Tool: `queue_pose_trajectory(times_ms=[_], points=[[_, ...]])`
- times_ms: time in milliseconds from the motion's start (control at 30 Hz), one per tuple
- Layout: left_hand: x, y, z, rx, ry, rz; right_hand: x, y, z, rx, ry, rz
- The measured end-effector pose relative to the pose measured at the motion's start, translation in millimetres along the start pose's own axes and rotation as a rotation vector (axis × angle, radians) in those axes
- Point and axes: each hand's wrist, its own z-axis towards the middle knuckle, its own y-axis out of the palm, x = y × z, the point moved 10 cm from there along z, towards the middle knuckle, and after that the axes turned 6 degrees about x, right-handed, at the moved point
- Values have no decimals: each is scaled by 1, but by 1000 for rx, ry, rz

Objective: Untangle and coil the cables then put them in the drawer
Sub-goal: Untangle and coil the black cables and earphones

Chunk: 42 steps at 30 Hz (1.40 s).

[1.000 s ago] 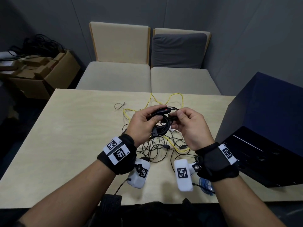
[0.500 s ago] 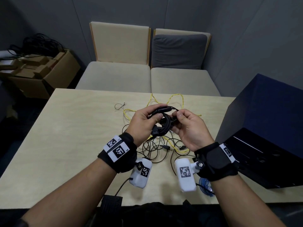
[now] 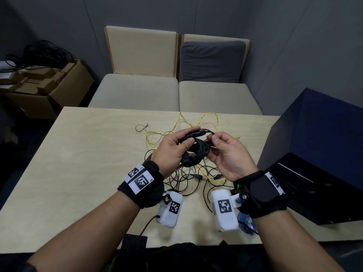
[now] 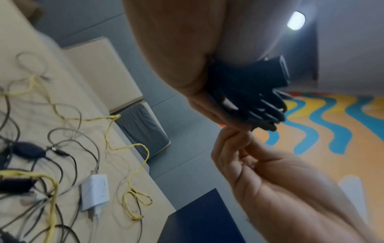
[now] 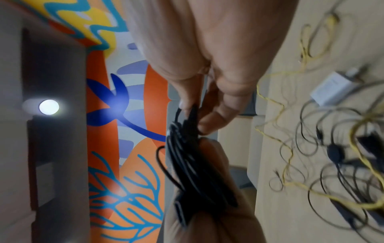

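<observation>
- Black cable coil (image 3: 193, 152): partly covered by the left hand (image 3: 172, 152) and right hand (image 3: 227, 154); loop count cannot be determined.
- Coil connector (image 4: 278, 72): type unreadable in the left wrist view.
- Right wrist view: motion blur obscures the loose cables (image 5: 332, 148) on the table.
- Blue cable (image 3: 244, 220): mostly hidden behind the right wrist camera.
- Dark blue cabinet (image 3: 322, 154): cut off by the right frame edge; drawer interior too dark to resolve.
- Tangle (image 3: 194, 173): individual strands beneath the hands cannot be traced.

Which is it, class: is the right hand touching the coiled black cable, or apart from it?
Touching. The head view shows the right hand pinching the coiled black cable between thumb and fingertips.
</observation>
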Motion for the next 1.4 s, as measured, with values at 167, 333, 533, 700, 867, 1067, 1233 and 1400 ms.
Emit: queue_pose_trajectory(times_ms=[167, 333, 533, 700, 867, 1067, 1233, 1400], points=[[-4, 2, 2, 0, -52, -199, 4, 4, -3, 6, 26, 93], [-5, 3, 2, -11, -93, -295, 1, 8, -5, -26, 57, 99], [1, 2, 2, 4, 2, -102, 3, 6, -4, -23, 63, 101], [10, 4, 3, 29, 86, 41, 0, 1, 0, 38, -5, 112], [9, 2, 3, 73, 93, 54, -6, 1, -3, 31, -12, 63], [5, 5, 3, 59, 71, 60, 3, 3, -8, -37, 101, -111], [2, 2, 2, 90, 75, 117, 4, -9, 1, 23, 29, -284], [0, -6, 5, 142, 90, 201, -50, 8, -19, 66, -504, -817]])
